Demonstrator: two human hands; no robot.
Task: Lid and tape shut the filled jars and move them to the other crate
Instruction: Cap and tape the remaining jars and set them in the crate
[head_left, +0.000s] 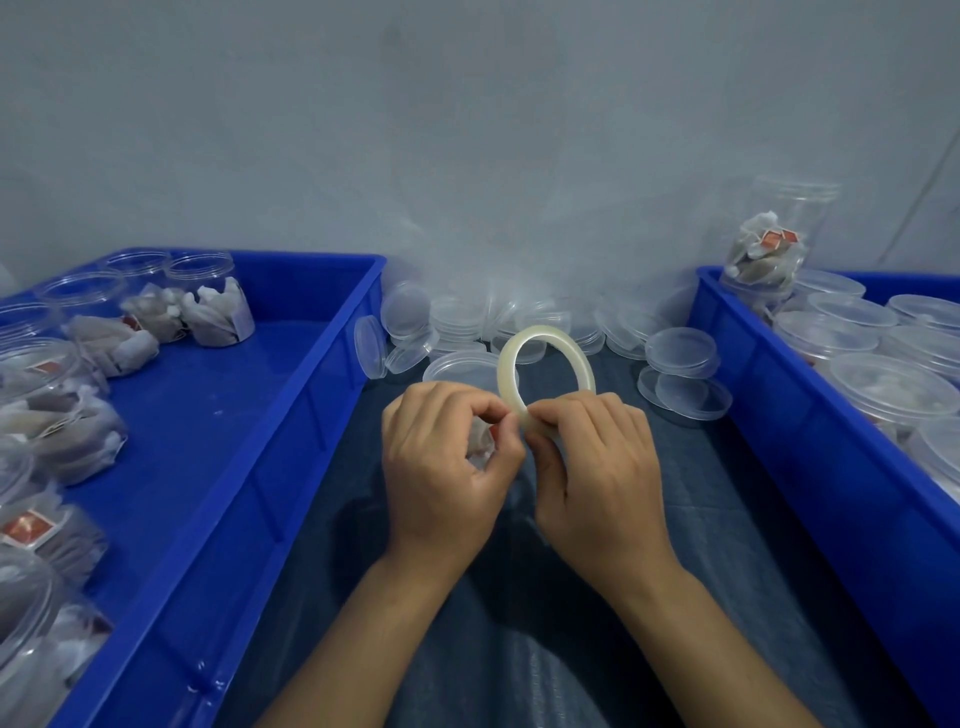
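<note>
Tape (545, 358) roll stands upright on edge btwn our two hands, at centre of view over the dark cloth (649, 519). Both forearms come in from the bottom edge & converge, wrists bent slightly in. Our right hand (597, 462) has fingers curled, clamped on the roll's lower rim, thumb against the near side. Our left hand (441, 467) is curled too, thumb & forefinger pinching at the roll's lower left edge where the two hands touch; whether it has the tape end we can't tell. Under the left palm a jar (480, 441) shows only in part, white contents & a bit of red. Left crate (291, 364) holds open filled jars (218, 312) w/o lids, along its far & left sides. Right crate (753, 374) holds lidded jars (893, 384), w/ one tall jar (774, 244) at its far corner. Loose lids (680, 351) lie heaped just beyond the roll, btwn the crates.
</note>
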